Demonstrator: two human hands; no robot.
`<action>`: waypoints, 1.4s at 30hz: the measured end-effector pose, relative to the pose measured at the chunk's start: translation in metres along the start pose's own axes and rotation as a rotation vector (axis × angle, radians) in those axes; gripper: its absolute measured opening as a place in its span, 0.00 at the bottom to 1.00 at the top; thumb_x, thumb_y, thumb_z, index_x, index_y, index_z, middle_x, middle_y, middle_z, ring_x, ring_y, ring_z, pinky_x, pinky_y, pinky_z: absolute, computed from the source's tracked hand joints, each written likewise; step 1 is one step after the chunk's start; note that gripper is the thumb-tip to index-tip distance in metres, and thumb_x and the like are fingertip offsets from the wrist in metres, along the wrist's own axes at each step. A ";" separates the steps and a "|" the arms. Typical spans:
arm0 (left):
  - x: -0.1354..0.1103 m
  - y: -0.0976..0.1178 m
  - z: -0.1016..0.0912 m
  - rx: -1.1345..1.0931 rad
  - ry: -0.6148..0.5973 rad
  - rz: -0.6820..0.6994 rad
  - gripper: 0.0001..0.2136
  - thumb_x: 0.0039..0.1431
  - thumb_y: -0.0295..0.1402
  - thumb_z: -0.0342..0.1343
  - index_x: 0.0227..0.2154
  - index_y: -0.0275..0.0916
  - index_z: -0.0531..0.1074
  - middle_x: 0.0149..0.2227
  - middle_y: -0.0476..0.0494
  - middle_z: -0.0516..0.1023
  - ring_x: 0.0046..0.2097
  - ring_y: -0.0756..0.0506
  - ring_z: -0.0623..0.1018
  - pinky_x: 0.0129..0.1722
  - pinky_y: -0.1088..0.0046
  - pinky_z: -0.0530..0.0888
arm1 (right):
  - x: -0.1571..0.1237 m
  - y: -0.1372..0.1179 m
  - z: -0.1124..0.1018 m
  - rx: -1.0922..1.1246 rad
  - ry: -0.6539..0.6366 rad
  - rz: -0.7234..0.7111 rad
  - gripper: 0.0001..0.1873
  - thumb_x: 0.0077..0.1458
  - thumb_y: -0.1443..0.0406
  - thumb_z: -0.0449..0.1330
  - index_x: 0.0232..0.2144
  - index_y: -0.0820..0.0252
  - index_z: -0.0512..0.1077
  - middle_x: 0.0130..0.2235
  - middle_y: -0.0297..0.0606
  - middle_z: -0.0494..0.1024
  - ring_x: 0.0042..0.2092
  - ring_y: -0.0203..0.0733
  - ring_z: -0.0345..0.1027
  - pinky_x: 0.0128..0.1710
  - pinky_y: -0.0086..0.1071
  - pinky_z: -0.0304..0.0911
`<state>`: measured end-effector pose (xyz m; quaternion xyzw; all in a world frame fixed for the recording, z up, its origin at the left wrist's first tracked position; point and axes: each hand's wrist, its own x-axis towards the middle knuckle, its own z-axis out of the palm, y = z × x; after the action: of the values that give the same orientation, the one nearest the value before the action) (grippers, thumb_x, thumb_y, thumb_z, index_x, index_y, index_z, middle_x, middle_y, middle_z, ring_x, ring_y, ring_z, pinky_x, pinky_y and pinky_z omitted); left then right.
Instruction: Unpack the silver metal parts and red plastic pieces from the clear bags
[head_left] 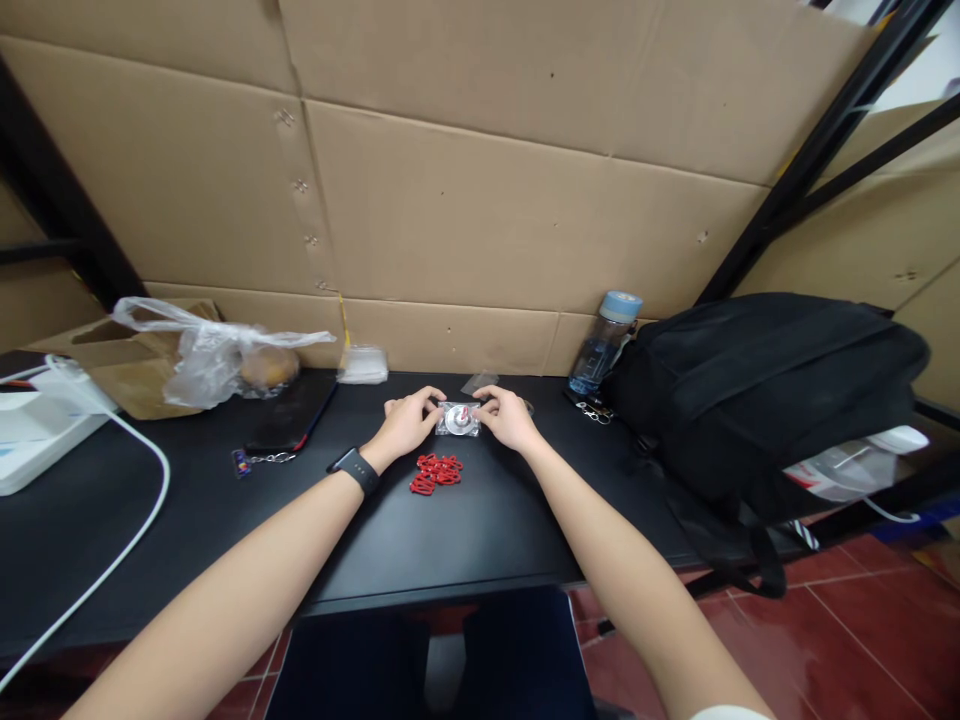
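Note:
Between my two hands, on the black table, is a small clear plastic packet (458,420) with a round silvery-white piece and something red inside. My left hand (409,422) pinches the packet's left edge between thumb and fingers. At its right edge, the fingertips of my right hand (510,418) close on the plastic in the same way. A small heap of red cord loops (436,473) lies on the table just in front of the packet. Behind the packet, a piece of clear film (480,382) lies flat, partly hidden by my right hand.
A stack of clear sleeves (363,365) stands by the cardboard wall (465,220). On the left are a knotted plastic bag (217,350), a dark flat case (292,425), a keychain (262,458) and a white cable (161,490). A water bottle (602,345) and black backpack (765,380) stand right.

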<state>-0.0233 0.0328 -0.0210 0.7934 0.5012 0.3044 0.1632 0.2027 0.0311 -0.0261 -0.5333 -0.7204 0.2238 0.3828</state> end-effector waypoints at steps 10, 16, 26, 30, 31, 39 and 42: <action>-0.001 0.002 -0.004 0.011 -0.041 0.027 0.20 0.53 0.33 0.57 0.51 0.47 0.68 0.37 0.52 0.84 0.44 0.41 0.81 0.49 0.63 0.63 | 0.001 0.001 -0.003 0.010 -0.031 -0.004 0.16 0.47 0.70 0.62 0.41 0.58 0.73 0.29 0.32 0.82 0.26 0.34 0.68 0.29 0.26 0.60; -0.001 -0.001 -0.002 -0.010 -0.037 0.044 0.19 0.54 0.33 0.58 0.50 0.47 0.68 0.38 0.53 0.83 0.44 0.42 0.81 0.48 0.65 0.63 | 0.000 0.000 -0.003 0.040 -0.041 -0.002 0.17 0.45 0.68 0.65 0.41 0.58 0.73 0.28 0.31 0.82 0.25 0.33 0.66 0.29 0.26 0.59; 0.001 -0.005 0.002 0.040 -0.045 0.030 0.18 0.59 0.33 0.55 0.52 0.47 0.69 0.41 0.48 0.83 0.50 0.40 0.78 0.48 0.62 0.65 | -0.001 0.000 0.000 0.089 -0.086 0.007 0.14 0.51 0.69 0.62 0.42 0.59 0.72 0.29 0.32 0.81 0.29 0.36 0.72 0.31 0.26 0.62; 0.001 -0.007 0.006 0.067 -0.070 0.021 0.18 0.59 0.33 0.54 0.53 0.48 0.69 0.41 0.48 0.82 0.50 0.39 0.76 0.47 0.61 0.64 | -0.003 -0.001 0.002 0.067 -0.111 0.031 0.15 0.51 0.70 0.62 0.43 0.57 0.72 0.30 0.32 0.82 0.29 0.37 0.73 0.32 0.27 0.63; 0.001 -0.006 0.007 0.068 -0.071 0.023 0.18 0.59 0.33 0.54 0.53 0.48 0.69 0.40 0.48 0.82 0.50 0.39 0.76 0.47 0.61 0.64 | -0.003 -0.001 0.002 0.042 -0.105 0.035 0.16 0.51 0.71 0.62 0.43 0.57 0.72 0.30 0.31 0.82 0.30 0.37 0.74 0.32 0.27 0.63; 0.001 -0.002 0.007 0.088 -0.031 0.065 0.20 0.58 0.32 0.53 0.55 0.48 0.68 0.38 0.48 0.82 0.49 0.40 0.76 0.47 0.63 0.62 | -0.003 -0.001 0.003 -0.163 -0.030 -0.005 0.17 0.51 0.71 0.64 0.44 0.53 0.71 0.29 0.28 0.82 0.32 0.38 0.75 0.36 0.28 0.62; 0.003 -0.005 0.003 0.071 -0.076 0.050 0.17 0.58 0.34 0.55 0.51 0.48 0.71 0.35 0.50 0.82 0.47 0.41 0.77 0.45 0.64 0.63 | -0.005 -0.006 0.001 -0.261 -0.030 -0.011 0.14 0.53 0.69 0.64 0.42 0.53 0.72 0.29 0.29 0.80 0.34 0.39 0.73 0.36 0.29 0.61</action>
<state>-0.0240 0.0381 -0.0254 0.8220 0.4853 0.2598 0.1462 0.1988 0.0240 -0.0236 -0.5710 -0.7521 0.1339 0.3006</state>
